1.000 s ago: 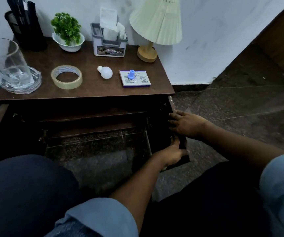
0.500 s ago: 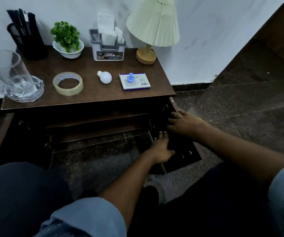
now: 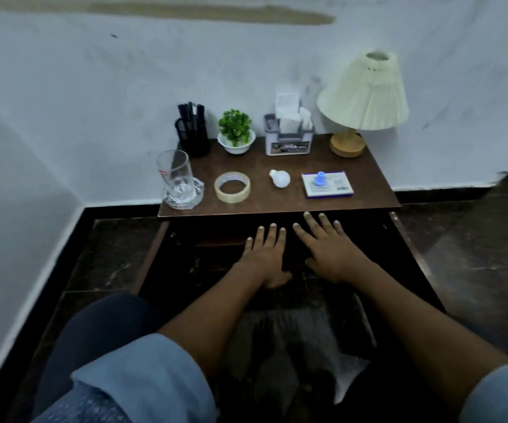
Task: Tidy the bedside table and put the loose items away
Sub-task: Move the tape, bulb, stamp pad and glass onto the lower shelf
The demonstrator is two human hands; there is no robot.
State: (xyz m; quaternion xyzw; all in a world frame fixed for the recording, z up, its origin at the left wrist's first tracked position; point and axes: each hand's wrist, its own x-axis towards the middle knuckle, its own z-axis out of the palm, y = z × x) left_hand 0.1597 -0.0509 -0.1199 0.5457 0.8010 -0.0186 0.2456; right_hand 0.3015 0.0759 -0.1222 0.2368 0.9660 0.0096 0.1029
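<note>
Since the cupboard (image 3: 204, 251) under the bedside table (image 3: 277, 207) stands open, I'd judge the step in hand to be readying the storage space below. None of the loose items has gone in yet.

The left hand (image 3: 265, 257) and the right hand (image 3: 329, 251) lie palm down, side by side, just beneath the front edge of the tabletop. Their fingers are straight, the right ones fanned wider, and neither holds anything. Whether they rest on a shelf or hover over it I cannot tell, as it is too dark in there.

Along the front of the tabletop sit the tape roll (image 3: 232, 187), the light bulb (image 3: 280, 178) and the flat box (image 3: 335, 187) with a blue knob (image 3: 319, 179) on it, all apart from one another. The bulb lies roughly in line with the gap between the hands. The tape is beyond and left of the left hand, and the box is just past the right fingertips, across the table's edge. A glass (image 3: 175, 175) stands at the front left corner, well apart from both hands.

Next move, I'd guess: lift a hand over the edge and take one piece — the bulb wants a gentle, cupped grip, being round and apt to roll.
</note>
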